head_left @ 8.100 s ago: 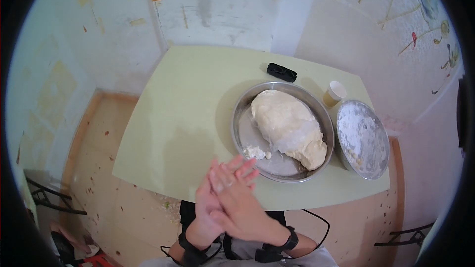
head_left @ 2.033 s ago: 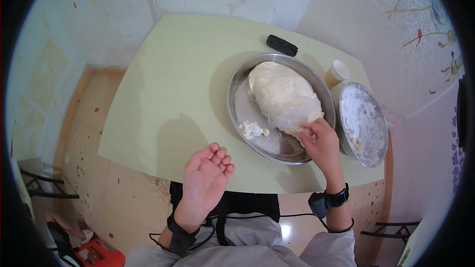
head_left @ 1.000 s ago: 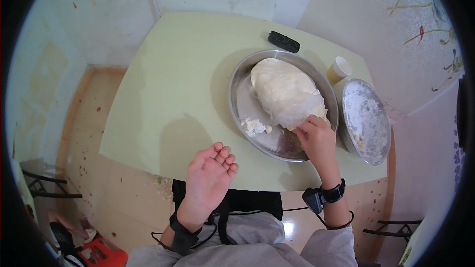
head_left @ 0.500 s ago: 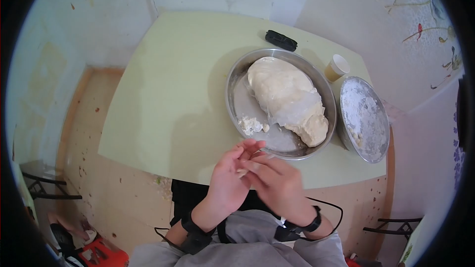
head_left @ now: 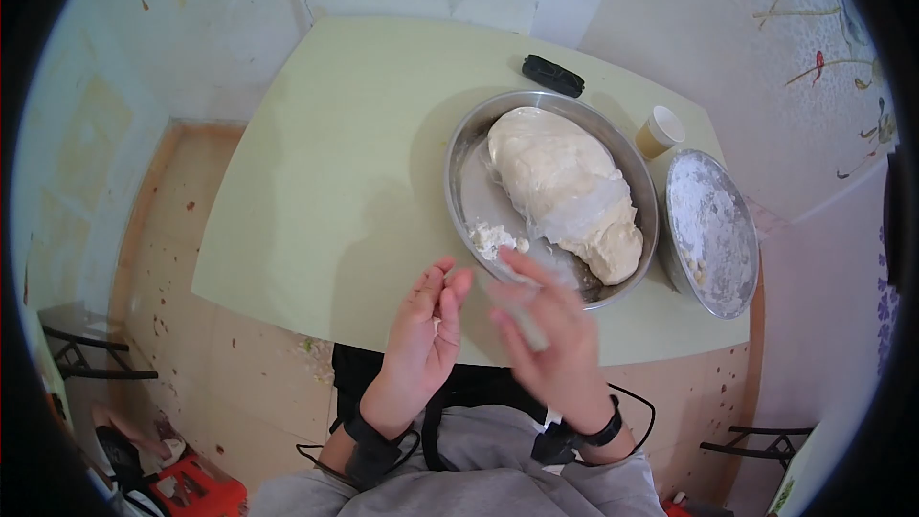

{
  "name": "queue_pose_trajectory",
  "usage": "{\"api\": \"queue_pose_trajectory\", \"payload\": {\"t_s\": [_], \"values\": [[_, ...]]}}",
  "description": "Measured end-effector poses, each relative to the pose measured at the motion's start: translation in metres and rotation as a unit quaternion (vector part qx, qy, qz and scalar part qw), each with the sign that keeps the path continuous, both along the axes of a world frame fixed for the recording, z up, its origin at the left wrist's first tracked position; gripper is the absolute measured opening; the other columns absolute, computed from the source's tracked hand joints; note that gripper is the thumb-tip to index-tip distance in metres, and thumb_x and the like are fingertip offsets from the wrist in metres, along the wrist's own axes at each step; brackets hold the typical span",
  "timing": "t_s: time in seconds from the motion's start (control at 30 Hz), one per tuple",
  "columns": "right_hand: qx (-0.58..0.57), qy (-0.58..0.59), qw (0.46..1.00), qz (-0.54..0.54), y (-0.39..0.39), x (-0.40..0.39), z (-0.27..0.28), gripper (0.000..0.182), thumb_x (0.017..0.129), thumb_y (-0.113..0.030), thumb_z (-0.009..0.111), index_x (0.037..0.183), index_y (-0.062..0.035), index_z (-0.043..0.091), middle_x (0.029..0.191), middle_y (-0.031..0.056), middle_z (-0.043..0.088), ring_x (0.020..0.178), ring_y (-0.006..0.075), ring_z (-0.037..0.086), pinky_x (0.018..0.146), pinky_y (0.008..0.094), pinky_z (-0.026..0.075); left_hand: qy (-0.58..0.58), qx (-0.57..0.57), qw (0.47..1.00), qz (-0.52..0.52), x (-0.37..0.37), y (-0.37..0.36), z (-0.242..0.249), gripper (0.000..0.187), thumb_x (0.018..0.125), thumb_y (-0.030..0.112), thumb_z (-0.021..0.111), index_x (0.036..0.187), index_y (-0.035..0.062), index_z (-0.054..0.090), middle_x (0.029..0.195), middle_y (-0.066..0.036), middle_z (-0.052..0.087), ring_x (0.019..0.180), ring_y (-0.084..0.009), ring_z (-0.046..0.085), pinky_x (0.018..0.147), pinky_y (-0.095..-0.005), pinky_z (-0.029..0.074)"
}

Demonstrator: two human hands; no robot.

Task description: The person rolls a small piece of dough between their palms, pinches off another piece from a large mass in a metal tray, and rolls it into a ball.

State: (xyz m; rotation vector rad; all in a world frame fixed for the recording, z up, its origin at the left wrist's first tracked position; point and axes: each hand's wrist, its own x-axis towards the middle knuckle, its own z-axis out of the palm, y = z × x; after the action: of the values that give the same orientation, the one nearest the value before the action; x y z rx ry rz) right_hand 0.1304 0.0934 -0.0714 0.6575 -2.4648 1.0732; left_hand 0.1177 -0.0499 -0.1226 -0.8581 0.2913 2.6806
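Note:
A large pale mass of dough (head_left: pixel 560 168), partly under clear plastic film, lies in a round metal basin (head_left: pixel 458 172). White crumbly bits (head_left: pixel 493 239) sit at the basin's lower left. My left hand (head_left: pixel 426 321) is in front of the basin with curled fingers round a small pale piece, only partly visible in the palm. To its right, my right hand (head_left: pixel 550 330) is blurred by motion near the basin's front rim; its fingers are apart and nothing shows between them.
At the right, a metal bowl of white powder (head_left: pixel 708 220) stands tilted on the pale green table (head_left: pixel 316 153). Behind it is a paper cup (head_left: pixel 661 131). A black case (head_left: pixel 553 76) lies beyond the basin. A red stool (head_left: pixel 206 493) and part of another person (head_left: pixel 124 431) are at the lower left.
My two hands were together, fingers touching; now they are apart. The right hand has moved right and opened, while the left has shifted slightly left.

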Motion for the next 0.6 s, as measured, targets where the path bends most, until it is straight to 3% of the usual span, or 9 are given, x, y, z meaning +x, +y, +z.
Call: {"api": "queue_pose_trajectory", "payload": {"t_s": [0.03,0.07,0.1,0.13,0.2,0.3,0.43,0.53,0.6], "values": [[0.004,0.038,0.999,-0.038,0.006,-0.010,0.000,0.023,0.077,-0.001,0.063,0.100,-0.0035,0.063,0.102,0.0140,0.061,0.081,0.0293,0.063,0.065,0.0351,0.052,-0.001,0.000,1.000,0.000,0.001,-0.006,-0.004,0.025,0.098,0.023,0.041,0.115,0.0067,0.049,0.088,-0.003,0.062,0.073,-0.0106,0.062,0.058,-0.0207,0.050],[0.004,0.037,0.999,-0.039,0.009,-0.018,-0.002,0.023,0.077,-0.001,0.063,0.100,-0.0035,0.063,0.102,0.0140,0.061,0.081,0.0293,0.063,0.065,0.0351,0.052,0.118,0.058,0.990,-0.045,0.003,-0.012,-0.012,0.022,0.099,0.025,0.038,0.106,0.0083,0.051,0.071,0.000,0.054,0.058,-0.0093,0.053,0.048,-0.0207,0.043],[-0.003,-0.053,0.997,-0.063,0.013,-0.026,-0.005,0.021,0.077,-0.003,0.064,0.097,-0.0028,0.064,0.097,0.0141,0.062,0.078,0.0297,0.062,0.065,0.0361,0.051,0.234,0.115,0.961,-0.089,0.004,-0.015,-0.016,0.025,0.100,0.027,0.034,0.097,0.0099,0.053,0.054,0.003,0.047,0.042,-0.0080,0.045,0.038,-0.0207,0.035],[-0.009,-0.142,0.986,-0.087,0.015,-0.034,-0.009,0.018,0.076,-0.004,0.064,0.095,-0.0021,0.065,0.091,0.0142,0.062,0.076,0.0300,0.062,0.066,0.0370,0.050,0.234,0.115,0.961,-0.090,0.004,-0.013,-0.014,0.025,0.100,0.027,0.034,0.097,0.0099,0.053,0.054,0.003,0.047,0.042,-0.0080,0.045,0.038,-0.0207,0.035],[0.014,-0.126,0.990,-0.067,0.014,-0.054,-0.026,0.015,0.076,-0.005,0.065,0.091,-0.0015,0.065,0.086,0.0141,0.062,0.074,0.0306,0.061,0.066,0.0380,0.050,0.213,0.038,0.974,-0.071,0.003,-0.009,-0.006,0.034,0.099,0.034,0.034,0.077,0.0128,0.048,0.041,0.005,0.021,0.033,-0.0089,0.022,0.037,-0.0232,0.020],[0.064,-0.108,0.991,-0.048,0.006,-0.071,-0.036,0.011,0.076,-0.007,0.065,0.086,-0.0010,0.066,0.081,0.0144,0.060,0.073,0.0320,0.061,0.066,0.0394,0.049,0.132,0.028,0.989,-0.059,0.002,-0.013,0.002,0.037,0.095,0.039,0.037,0.068,0.0139,0.044,0.043,0.005,0.018,0.035,-0.0104,0.020,0.039,-0.0254,0.019],[0.153,-0.099,0.982,-0.050,0.003,-0.085,-0.044,0.008,0.076,-0.008,0.065,0.080,-0.0015,0.067,0.079,0.0145,0.059,0.075,0.0329,0.061,0.066,0.0402,0.049,0.156,0.036,0.985,-0.062,0.004,-0.021,0.000,0.035,0.091,0.040,0.042,0.067,0.0145,0.042,0.045,0.005,0.017,0.038,-0.0111,0.019,0.041,-0.0266,0.019],[0.165,-0.117,0.977,-0.061,0.001,-0.083,-0.040,0.008,0.077,-0.009,0.063,0.078,-0.0013,0.064,0.080,0.0138,0.059,0.075,0.0328,0.061,0.066,0.0405,0.049,0.152,0.045,0.987,-0.027,0.000,-0.022,0.000,0.030,0.092,0.033,0.040,0.071,0.0130,0.047,0.047,0.004,0.022,0.041,-0.0113,0.025,0.044,-0.0266,0.024],[0.133,-0.117,0.983,-0.055,0.004,-0.080,-0.035,0.008,0.078,-0.009,0.062,0.079,-0.0012,0.063,0.080,0.0134,0.059,0.075,0.0329,0.061,0.066,0.0405,0.049,0.176,0.033,0.983,-0.045,-0.005,-0.022,-0.004,0.022,0.093,0.026,0.040,0.083,0.0095,0.052,0.056,0.002,0.033,0.049,-0.0116,0.032,0.048,-0.0261,0.029]]}}
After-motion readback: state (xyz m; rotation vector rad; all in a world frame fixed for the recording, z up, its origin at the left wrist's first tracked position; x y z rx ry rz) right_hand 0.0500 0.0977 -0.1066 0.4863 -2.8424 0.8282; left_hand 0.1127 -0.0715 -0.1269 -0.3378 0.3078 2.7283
